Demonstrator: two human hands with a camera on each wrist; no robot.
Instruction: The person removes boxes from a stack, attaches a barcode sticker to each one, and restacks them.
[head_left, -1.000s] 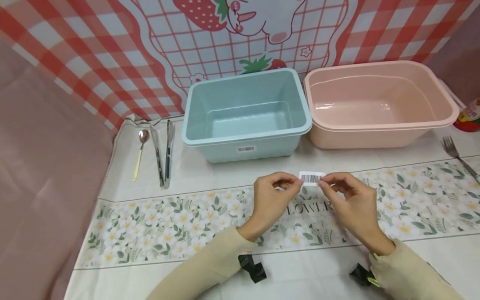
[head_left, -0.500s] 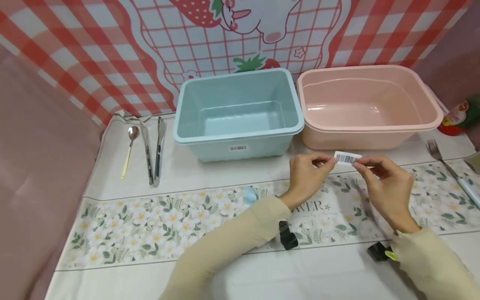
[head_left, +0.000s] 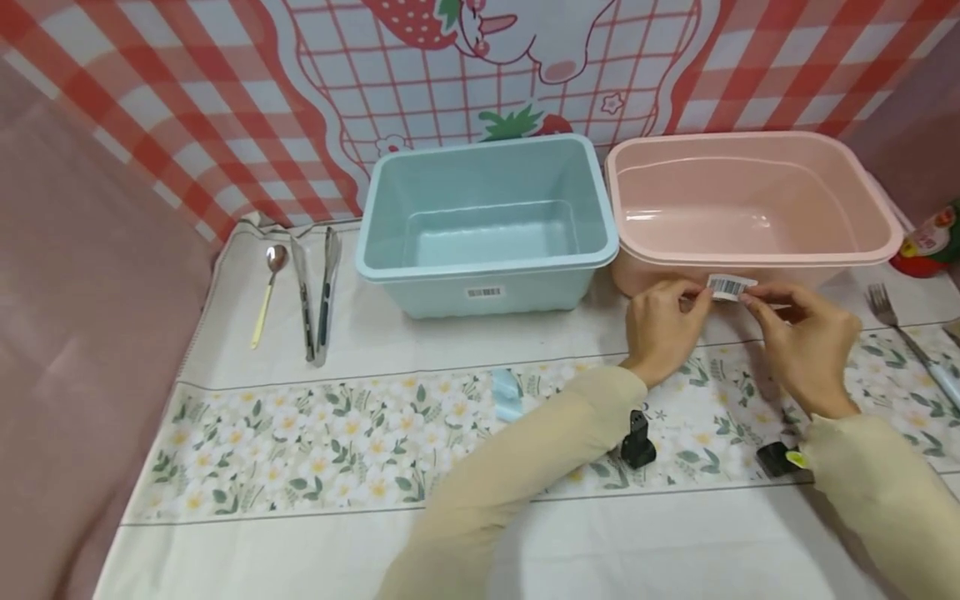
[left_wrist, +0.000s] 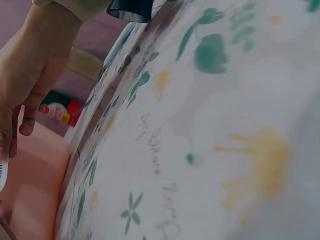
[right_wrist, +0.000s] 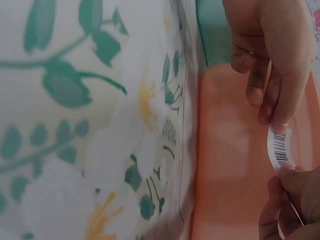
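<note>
Barcode sticker [head_left: 731,287] is pinched between left hand [head_left: 663,329] and right hand [head_left: 806,337], against the pink tub's [head_left: 750,250] front wall.

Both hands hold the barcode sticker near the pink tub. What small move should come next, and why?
Probably press the barcode sticker flat onto the front wall of the pink tub. The left hand and right hand pinch its two ends right at that wall, and the blue tub already carries a label there.
</note>
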